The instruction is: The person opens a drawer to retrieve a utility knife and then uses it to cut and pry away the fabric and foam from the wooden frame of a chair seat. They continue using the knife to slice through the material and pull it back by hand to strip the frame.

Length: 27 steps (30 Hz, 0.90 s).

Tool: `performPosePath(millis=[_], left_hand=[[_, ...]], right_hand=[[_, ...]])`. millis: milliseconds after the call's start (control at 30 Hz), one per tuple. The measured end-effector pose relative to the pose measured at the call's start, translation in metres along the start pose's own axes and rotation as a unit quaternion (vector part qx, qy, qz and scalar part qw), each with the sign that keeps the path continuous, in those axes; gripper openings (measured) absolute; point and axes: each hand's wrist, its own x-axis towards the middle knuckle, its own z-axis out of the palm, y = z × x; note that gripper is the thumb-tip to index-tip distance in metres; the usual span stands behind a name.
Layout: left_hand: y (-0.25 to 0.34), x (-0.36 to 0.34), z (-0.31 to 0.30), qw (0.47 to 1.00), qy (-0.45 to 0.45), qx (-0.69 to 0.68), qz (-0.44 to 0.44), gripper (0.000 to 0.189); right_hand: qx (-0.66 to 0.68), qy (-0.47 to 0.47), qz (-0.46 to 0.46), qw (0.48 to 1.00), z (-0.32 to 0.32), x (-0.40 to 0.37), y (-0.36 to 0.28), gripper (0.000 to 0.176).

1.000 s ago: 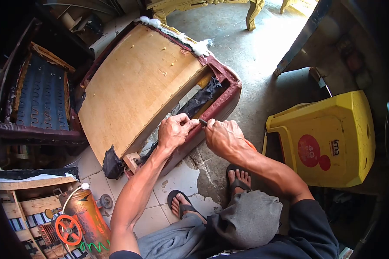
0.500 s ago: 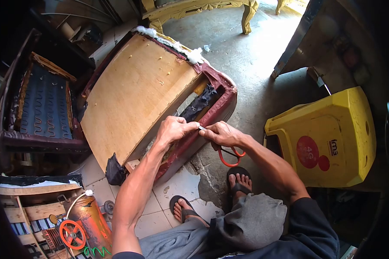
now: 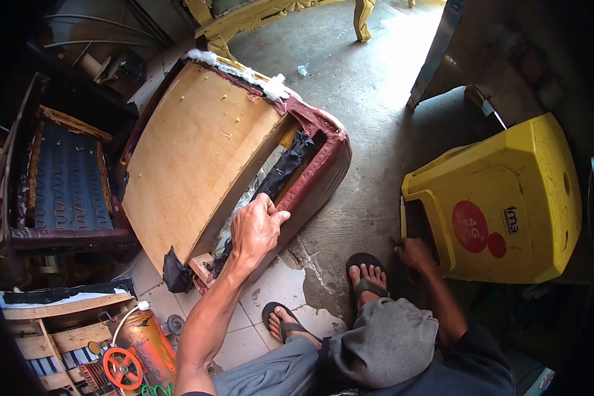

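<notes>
My left hand (image 3: 254,231) is closed at the near rim of the maroon upholstered frame (image 3: 317,175), thumb pointing right; anything between its fingers is too small to make out. A plywood panel (image 3: 198,152) covers much of this frame, and black torn cloth (image 3: 287,165) shows in the gap beside it. My right hand (image 3: 416,255) is low on the right, in shadow by the opening of the yellow plastic stool (image 3: 501,211). Its fingers are bent and dim, and what they hold is unclear.
At the left stands a dark frame with springs (image 3: 69,178). An orange tank (image 3: 148,340) with a red handwheel (image 3: 123,368) is at the lower left. Carved yellow furniture (image 3: 264,20) stands at the top. My sandalled feet (image 3: 368,277) are on the floor below the maroon frame.
My right hand has left my left hand and moved right and down to the stool. The red-handled scissors no longer show. My left hand has shifted down and left along the frame.
</notes>
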Motion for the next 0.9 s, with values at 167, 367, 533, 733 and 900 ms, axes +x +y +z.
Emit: performPosePath(millis=[167,367,533,733,900], left_hand=[[0.003,0.014,-0.012,0.993,-0.097,0.062,-0.011,0.039],[-0.004,0.006,-0.024,0.988,-0.152,-0.024,-0.017,0.033],[-0.006,-0.036,-0.046,0.976,-0.198,-0.076,-0.054,0.029],[0.006,-0.037,-0.062,0.978,-0.205,0.014,-0.024,0.028],[0.004,-0.044,-0.037,0.985,-0.173,0.005,-0.005,0.026]], right_hand=[[0.101,0.308,0.065,0.944,0.014,0.039,0.000,0.039],[0.077,0.329,0.023,0.941,0.011,0.088,0.016,0.043],[0.208,0.207,0.023,0.956,-0.002,0.066,0.016,0.038],[0.422,0.248,-0.027,0.872,-0.029,0.026,-0.004,0.030],[0.532,0.261,-0.077,0.802,-0.104,-0.016,-0.065,0.025]])
